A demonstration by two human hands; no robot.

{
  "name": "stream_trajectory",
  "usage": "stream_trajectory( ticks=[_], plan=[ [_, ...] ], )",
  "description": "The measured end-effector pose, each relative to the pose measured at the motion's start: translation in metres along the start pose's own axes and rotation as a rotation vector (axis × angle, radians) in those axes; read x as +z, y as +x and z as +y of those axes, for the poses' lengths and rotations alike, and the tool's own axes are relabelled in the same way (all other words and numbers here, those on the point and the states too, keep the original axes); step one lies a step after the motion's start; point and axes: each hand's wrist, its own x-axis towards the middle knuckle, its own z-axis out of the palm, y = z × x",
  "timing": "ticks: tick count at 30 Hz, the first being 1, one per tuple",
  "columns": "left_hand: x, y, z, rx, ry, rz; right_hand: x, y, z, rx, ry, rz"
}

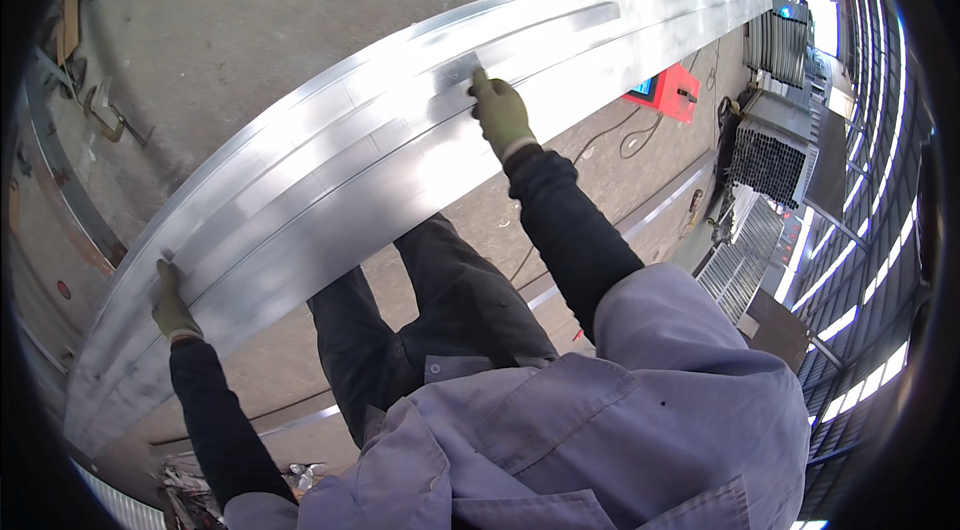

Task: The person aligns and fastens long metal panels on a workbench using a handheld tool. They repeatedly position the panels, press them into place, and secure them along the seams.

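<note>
A long, shiny aluminium panel (330, 170) with lengthwise grooves stretches across in front of me, bent by the lens. Both my hands wear olive-green gloves. My left hand (174, 308) lies on the panel near its left end, fingers stretched out and holding nothing I can see. Farther along, my right hand (502, 115) rests on the panel's middle part with its index finger extended; the other fingers are partly bent. Beside its fingertips is a darker grey patch, which I cannot tell from a reflection. My legs (440, 280) stand against the panel's near side.
A red machine with a screen (676, 95) sits on the floor beyond the panel, with cables around it. Stacked metal profiles (770, 155) stand to the right. A clamp (112, 118) lies on the concrete floor at left, near a metal beam (70, 180).
</note>
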Motion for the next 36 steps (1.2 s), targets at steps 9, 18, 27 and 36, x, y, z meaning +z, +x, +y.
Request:
stream_trajectory(
  ticks=[9, 18, 27, 36],
  plan=[
    [0.012, 0.052, -0.035, -0.406, -0.668, -0.286, 0.032, 0.015, -0.035, 0.221, 0.358, -0.060],
    [-0.093, 0.011, -0.160, -0.060, -0.715, -0.225, -0.002, -0.205, 0.050, 0.357, 0.421, -0.028],
    [-0.189, -0.103, -0.230, 0.080, -0.830, -0.316, -0.034, -0.337, 0.112, 0.381, 0.652, -0.072],
    [-0.206, -0.235, -0.260, -0.075, -1.068, -0.237, -0.055, -0.367, 0.181, 0.171, 0.700, -0.100]
  ],
)
